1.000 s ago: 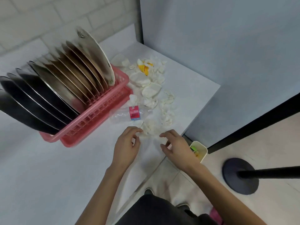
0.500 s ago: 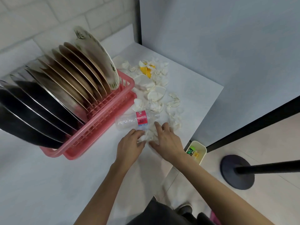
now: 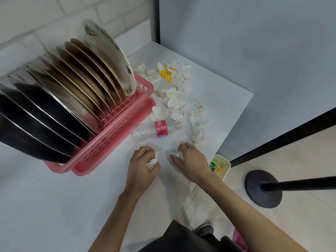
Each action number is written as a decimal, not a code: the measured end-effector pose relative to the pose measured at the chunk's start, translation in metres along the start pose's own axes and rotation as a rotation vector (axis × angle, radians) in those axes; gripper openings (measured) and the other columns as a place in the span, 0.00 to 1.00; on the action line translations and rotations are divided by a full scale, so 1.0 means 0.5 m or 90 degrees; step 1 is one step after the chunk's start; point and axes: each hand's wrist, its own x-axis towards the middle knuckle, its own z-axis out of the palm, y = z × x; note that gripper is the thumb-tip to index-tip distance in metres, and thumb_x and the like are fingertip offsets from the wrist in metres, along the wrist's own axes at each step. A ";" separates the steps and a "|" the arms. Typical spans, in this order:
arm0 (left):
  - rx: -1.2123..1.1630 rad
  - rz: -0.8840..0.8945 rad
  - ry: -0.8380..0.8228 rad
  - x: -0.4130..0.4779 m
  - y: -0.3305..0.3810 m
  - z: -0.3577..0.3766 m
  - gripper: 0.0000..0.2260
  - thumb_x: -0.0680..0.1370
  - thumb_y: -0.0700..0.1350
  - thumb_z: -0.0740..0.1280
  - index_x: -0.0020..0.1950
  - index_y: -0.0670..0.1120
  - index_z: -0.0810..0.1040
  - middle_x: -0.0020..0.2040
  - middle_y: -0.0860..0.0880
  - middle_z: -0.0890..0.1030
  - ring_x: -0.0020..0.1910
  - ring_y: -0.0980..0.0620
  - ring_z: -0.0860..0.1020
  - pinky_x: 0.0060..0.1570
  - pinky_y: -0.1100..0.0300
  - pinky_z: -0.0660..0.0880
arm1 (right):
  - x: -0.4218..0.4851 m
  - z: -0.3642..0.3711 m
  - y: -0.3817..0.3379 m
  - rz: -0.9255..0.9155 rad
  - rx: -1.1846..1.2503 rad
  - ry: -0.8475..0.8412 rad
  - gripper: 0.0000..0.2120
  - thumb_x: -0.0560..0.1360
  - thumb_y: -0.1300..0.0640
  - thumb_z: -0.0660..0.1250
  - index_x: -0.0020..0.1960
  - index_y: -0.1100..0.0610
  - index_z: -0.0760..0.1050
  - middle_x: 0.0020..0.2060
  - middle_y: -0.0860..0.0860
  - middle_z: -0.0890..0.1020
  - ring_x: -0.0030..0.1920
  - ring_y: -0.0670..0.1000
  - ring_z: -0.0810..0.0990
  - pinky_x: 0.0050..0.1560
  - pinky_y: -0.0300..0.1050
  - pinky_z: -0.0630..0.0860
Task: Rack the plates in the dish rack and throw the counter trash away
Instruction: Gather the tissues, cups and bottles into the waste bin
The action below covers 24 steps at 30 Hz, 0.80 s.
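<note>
Crumpled tissue [image 3: 152, 161] clutched in curled left hand [image 3: 142, 165], right hand [image 3: 190, 160] clawed over another wad [image 3: 177, 154] on counter [image 3: 54, 206]

Kitchen corner: white counter [image 3: 54, 206], brick-tiled wall [image 3: 45, 19], pink dish rack [image 3: 116, 131] full of plates [image 3: 101, 70].

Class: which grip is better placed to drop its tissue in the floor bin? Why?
Right grip: it holds tissue near the counter edge, closest to the bin; the left grip is farther in.
</note>
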 end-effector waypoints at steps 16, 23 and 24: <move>-0.282 -0.204 -0.017 0.011 0.060 0.001 0.16 0.79 0.35 0.64 0.60 0.52 0.73 0.40 0.46 0.78 0.29 0.53 0.74 0.30 0.61 0.74 | -0.005 -0.014 0.008 -0.041 0.200 -0.011 0.12 0.77 0.62 0.62 0.58 0.54 0.77 0.49 0.53 0.80 0.48 0.54 0.78 0.49 0.45 0.73; -0.254 -0.149 -0.033 0.014 0.080 0.013 0.09 0.78 0.34 0.67 0.45 0.49 0.79 0.42 0.55 0.81 0.36 0.57 0.77 0.39 0.69 0.71 | -0.015 -0.024 0.011 0.062 0.256 0.007 0.18 0.78 0.44 0.63 0.38 0.57 0.72 0.29 0.48 0.73 0.31 0.49 0.70 0.34 0.43 0.66; -0.250 -0.143 -0.034 0.015 0.082 0.016 0.07 0.77 0.37 0.70 0.43 0.48 0.78 0.40 0.55 0.80 0.37 0.56 0.77 0.40 0.69 0.71 | -0.015 -0.024 0.013 0.066 0.251 0.007 0.20 0.78 0.42 0.62 0.38 0.58 0.73 0.27 0.48 0.72 0.30 0.48 0.69 0.34 0.43 0.65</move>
